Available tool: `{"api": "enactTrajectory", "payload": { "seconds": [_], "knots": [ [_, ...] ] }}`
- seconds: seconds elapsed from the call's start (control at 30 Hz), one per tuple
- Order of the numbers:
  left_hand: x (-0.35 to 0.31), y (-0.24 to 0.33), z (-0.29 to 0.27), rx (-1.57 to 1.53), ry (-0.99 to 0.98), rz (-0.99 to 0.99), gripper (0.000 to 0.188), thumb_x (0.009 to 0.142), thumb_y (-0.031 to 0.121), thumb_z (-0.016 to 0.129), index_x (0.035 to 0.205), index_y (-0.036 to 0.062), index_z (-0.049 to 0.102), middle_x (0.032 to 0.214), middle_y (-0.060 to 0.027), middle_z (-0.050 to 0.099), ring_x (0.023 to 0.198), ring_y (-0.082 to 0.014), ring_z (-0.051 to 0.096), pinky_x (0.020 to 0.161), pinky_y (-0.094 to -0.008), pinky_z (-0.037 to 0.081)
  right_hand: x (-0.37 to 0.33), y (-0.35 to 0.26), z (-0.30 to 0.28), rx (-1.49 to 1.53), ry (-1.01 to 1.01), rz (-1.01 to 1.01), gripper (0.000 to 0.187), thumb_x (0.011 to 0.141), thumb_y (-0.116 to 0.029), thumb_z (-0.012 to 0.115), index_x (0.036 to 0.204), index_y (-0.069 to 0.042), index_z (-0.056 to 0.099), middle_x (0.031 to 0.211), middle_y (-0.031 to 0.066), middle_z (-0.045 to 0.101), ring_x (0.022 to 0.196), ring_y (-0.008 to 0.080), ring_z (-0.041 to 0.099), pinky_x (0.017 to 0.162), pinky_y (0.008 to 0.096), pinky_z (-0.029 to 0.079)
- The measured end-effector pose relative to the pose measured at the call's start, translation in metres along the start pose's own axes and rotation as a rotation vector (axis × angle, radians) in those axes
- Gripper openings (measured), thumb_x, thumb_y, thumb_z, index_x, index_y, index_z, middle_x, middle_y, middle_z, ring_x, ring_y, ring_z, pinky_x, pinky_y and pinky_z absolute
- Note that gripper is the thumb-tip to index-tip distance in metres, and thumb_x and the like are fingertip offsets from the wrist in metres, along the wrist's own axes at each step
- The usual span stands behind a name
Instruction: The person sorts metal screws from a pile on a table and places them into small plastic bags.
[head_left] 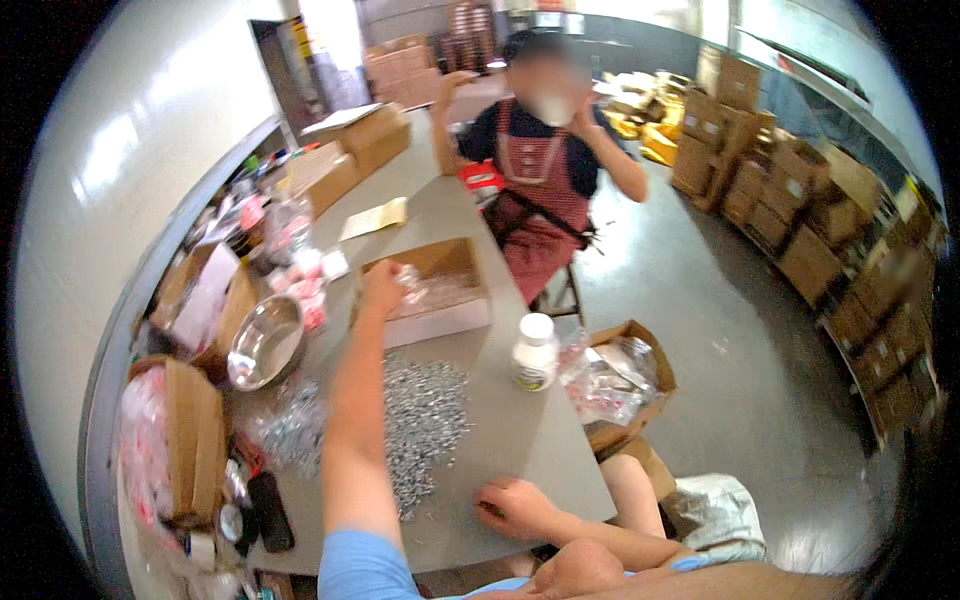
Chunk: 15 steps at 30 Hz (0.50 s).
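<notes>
My left hand [383, 286] is stretched out over the near left side of an open cardboard box [440, 332]. Its fingers are closed on a small clear plastic bag [408, 284]; more clear plastic lies inside the box. A pile of small grey metal pieces [425, 410] spreads on the table beside my left forearm. Close to the table's right edge rests my right hand [515, 507], fingers curled in, and whatever may be in them is hidden. Between the pile and my left forearm's outer side lie clear plastic bags [292, 425].
A white bottle [535, 355] stands at the table's right edge, above a carton of plastic bags [655, 385]. On the left are a metal bowl [265, 345], cartons [195, 440] and a black phone [270, 512]. Across the table sits a person in a red apron [540, 190], both arms raised.
</notes>
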<state>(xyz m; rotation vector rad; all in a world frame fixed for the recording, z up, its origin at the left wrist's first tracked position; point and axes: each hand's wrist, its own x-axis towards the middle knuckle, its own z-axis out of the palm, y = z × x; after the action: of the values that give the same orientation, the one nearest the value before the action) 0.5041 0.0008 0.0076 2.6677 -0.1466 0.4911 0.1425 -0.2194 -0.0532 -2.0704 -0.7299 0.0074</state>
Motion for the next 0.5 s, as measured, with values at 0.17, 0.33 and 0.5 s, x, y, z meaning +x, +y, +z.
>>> {"api": "enactTrajectory", "payload": {
  "seconds": [0.17,0.33,0.5],
  "knots": [
    [0.018,-0.024,0.005,-0.234,-0.060,0.147,0.026,0.086,0.018,0.052,0.103,0.0043,0.064,0.105,-0.0178,0.063,0.099,-0.0311,0.058,0.090,-0.0421,0.044,0.001,0.020,0.017,0.036,-0.009,-0.007,0.011,0.080,-0.016,0.059,0.082,-0.005,0.055,0.077,0.0148,0.056,0.072,0.0347,0.056,0.064,0.0447,0.045],
    [0.005,0.001,0.005,-0.192,-0.035,0.271,0.029,0.081,0.020,0.060,0.106,0.0065,0.067,0.108,-0.0216,0.062,0.100,-0.0380,0.055,0.091,-0.0454,0.044,-0.035,0.050,0.014,0.036,0.406,-0.356,0.011,0.075,-0.012,0.062,0.076,-0.006,0.053,0.074,0.0111,0.054,0.071,0.0315,0.054,0.062,0.0410,0.042],
    [-0.019,0.006,-0.010,-0.198,-0.022,0.268,0.031,0.080,0.021,0.063,0.107,0.0071,0.067,0.108,-0.0220,0.061,0.099,-0.0392,0.054,0.090,-0.0457,0.044,-0.137,0.013,-0.057,-0.297,0.830,0.015,0.011,0.074,-0.008,0.064,0.075,-0.008,0.053,0.074,0.0069,0.053,0.075,0.0281,0.053,0.066,0.0388,0.043]
  ]
}}
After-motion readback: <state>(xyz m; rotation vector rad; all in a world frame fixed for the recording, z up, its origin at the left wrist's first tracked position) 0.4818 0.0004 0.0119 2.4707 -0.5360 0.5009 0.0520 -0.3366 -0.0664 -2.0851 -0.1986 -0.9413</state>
